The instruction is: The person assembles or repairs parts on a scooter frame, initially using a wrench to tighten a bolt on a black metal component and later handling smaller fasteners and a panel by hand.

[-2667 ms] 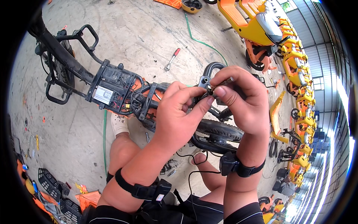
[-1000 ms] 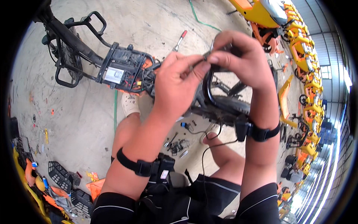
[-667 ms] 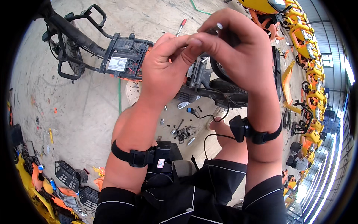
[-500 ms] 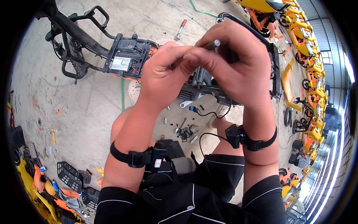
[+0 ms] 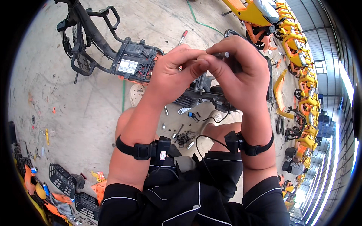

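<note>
My left hand (image 5: 169, 77) and my right hand (image 5: 245, 75) meet high in the picture over a stripped scooter frame (image 5: 111, 51), fingertips pinched together. A small dark metal rod (image 5: 221, 55) with a round silver end pokes out from my right fingers; whatever my left fingertips grip is hidden behind the thumbs. The frame carries an open electronics tray with a silver box (image 5: 128, 66). On the floor beneath lie a wrench (image 5: 184, 110), a socket (image 5: 163, 125) and a pile of small dark fasteners (image 5: 183, 140).
A red-handled ratchet (image 5: 183, 36) lies beyond the frame. A row of yellow scooters (image 5: 303, 86) runs along the right, near a loose yellow panel (image 5: 279, 98). Black grilles (image 5: 60, 179) and orange and yellow parts lie at lower left. A green strip (image 5: 123, 98) crosses the floor.
Since the oldest frame both hands have risen away from the frame's tube, still pinched together, and turned slightly. In the last half second they sit a little lower in the picture.
</note>
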Available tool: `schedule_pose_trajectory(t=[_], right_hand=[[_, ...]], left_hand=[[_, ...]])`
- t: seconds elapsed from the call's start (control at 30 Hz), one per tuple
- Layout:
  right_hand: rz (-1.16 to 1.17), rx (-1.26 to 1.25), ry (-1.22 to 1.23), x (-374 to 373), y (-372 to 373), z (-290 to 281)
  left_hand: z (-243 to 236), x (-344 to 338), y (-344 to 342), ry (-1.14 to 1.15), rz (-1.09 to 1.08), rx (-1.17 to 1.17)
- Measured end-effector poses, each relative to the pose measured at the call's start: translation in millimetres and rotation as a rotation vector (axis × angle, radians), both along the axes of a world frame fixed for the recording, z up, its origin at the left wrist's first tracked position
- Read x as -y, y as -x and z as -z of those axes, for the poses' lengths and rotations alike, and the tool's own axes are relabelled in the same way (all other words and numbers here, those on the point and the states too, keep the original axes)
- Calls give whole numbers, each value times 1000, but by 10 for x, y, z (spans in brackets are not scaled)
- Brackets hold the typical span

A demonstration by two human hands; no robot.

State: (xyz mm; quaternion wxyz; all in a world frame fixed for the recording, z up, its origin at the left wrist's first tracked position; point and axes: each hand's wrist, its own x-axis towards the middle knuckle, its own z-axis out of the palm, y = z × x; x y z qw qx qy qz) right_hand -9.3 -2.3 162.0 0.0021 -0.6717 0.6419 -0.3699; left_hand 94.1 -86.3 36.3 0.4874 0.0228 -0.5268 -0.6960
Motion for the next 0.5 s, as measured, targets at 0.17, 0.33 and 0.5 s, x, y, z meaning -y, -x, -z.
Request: schedule_pose_trajectory(t=[0.17,0.33,0.5], right_hand=[[8,-41,5,-232,-78,-15],[-191,15,172,-549,-113,6],[-283,429,63,-990,-98,-16]], left_hand=[[11,-71,-41,116,11,15],[-258,-394,-404,328,-108,177],[-716,-939,-621,535,-341,430]])
